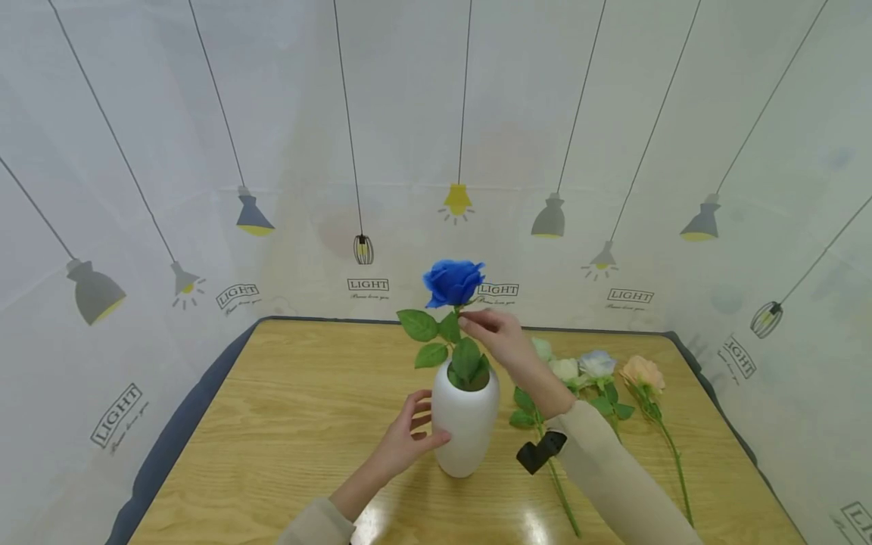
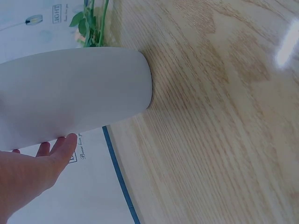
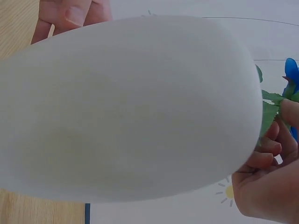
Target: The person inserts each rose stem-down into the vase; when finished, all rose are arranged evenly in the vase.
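A white vase (image 1: 466, 428) stands upright on the wooden table. At its left side my left hand (image 1: 407, 439) holds it, thumb across the front and fingers curved along the side; in the left wrist view that hand (image 2: 39, 172) touches the vase wall. Just under the bloom of a blue rose (image 1: 453, 283), my right hand (image 1: 507, 341) pinches the stem. Green leaves (image 1: 466, 359) of the rose are at the vase's mouth, and the lower stem is hidden inside. The vase (image 3: 140, 112) fills most of the right wrist view, with the right hand (image 3: 268, 177) beyond its rim.
Right of the vase several flowers lie on the table (image 1: 306, 431), among them a peach rose (image 1: 643, 374), a pale blue-white rose (image 1: 597, 364) and a cream one (image 1: 565, 369). A backdrop printed with lamps (image 1: 458, 198) rises behind the table's dark edge.
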`<action>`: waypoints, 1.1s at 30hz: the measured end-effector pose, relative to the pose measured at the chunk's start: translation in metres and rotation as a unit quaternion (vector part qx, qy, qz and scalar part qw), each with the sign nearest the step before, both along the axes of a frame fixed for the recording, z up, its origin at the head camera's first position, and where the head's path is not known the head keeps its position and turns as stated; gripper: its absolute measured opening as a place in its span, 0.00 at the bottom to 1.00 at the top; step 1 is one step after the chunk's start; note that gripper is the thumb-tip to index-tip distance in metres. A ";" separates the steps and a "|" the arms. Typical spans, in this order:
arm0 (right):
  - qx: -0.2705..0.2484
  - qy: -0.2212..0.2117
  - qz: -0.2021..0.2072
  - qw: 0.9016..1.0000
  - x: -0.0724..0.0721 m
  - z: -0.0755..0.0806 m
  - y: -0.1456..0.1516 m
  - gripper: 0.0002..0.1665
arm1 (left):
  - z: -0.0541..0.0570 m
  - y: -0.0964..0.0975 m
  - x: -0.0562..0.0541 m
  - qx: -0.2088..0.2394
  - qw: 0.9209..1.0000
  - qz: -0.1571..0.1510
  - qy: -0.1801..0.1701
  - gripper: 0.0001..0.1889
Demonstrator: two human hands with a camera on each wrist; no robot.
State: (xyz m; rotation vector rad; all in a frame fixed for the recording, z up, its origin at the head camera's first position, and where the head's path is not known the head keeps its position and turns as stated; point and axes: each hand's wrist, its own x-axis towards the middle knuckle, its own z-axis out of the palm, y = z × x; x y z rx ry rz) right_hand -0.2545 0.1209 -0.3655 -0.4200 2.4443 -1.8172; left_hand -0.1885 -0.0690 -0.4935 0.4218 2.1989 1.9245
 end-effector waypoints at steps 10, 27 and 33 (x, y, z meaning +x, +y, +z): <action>-0.055 0.029 0.055 0.997 -0.002 0.000 -0.004 0.16 | 0.000 0.000 0.000 -0.001 1.000 0.001 0.001 0.36; 0.009 0.181 0.073 0.981 0.025 0.009 -0.001 0.06 | 0.029 0.000 0.013 -0.006 1.000 -0.008 -0.010 0.35; 0.015 0.194 0.075 0.978 0.025 0.008 -0.002 0.06 | 0.029 0.000 0.014 -0.007 1.000 -0.007 -0.014 0.35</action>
